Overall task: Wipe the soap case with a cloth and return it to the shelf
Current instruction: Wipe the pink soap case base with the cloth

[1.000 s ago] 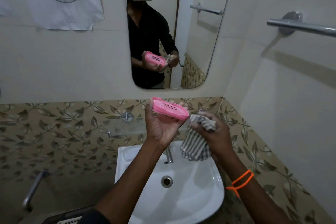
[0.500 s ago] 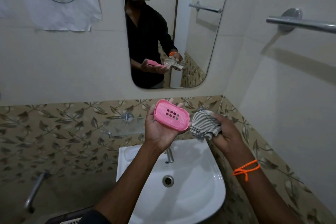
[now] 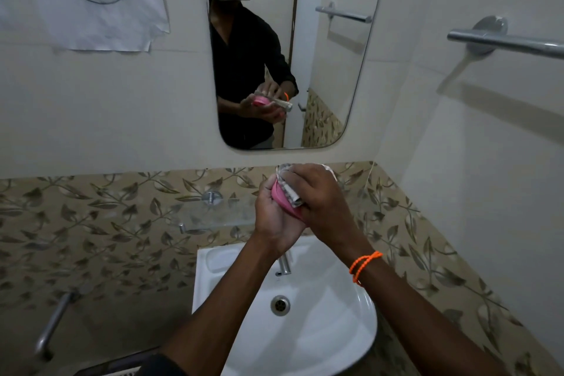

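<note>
The pink soap case (image 3: 282,200) sits in my left hand (image 3: 273,218), held above the sink in front of the tiled wall. My right hand (image 3: 320,198) lies over the case and presses the striped grey-and-white cloth (image 3: 289,189) against its top face. Most of the case and cloth is hidden under my right hand; only a pink edge and a fold of cloth show. The glass shelf (image 3: 213,214) is fixed to the wall just left of my hands, with nothing seen on it.
A white sink (image 3: 335,330) with a chrome tap (image 3: 284,264) is below my hands. A mirror (image 3: 335,70) hangs above, a towel bar (image 3: 506,41) juts from the right wall, and a metal pipe handle (image 3: 52,323) sits low left.
My right hand has moved left with the cloth and now covers the soap case, pressing the cloth on it. The case was turned face-up in my left hand before that.
</note>
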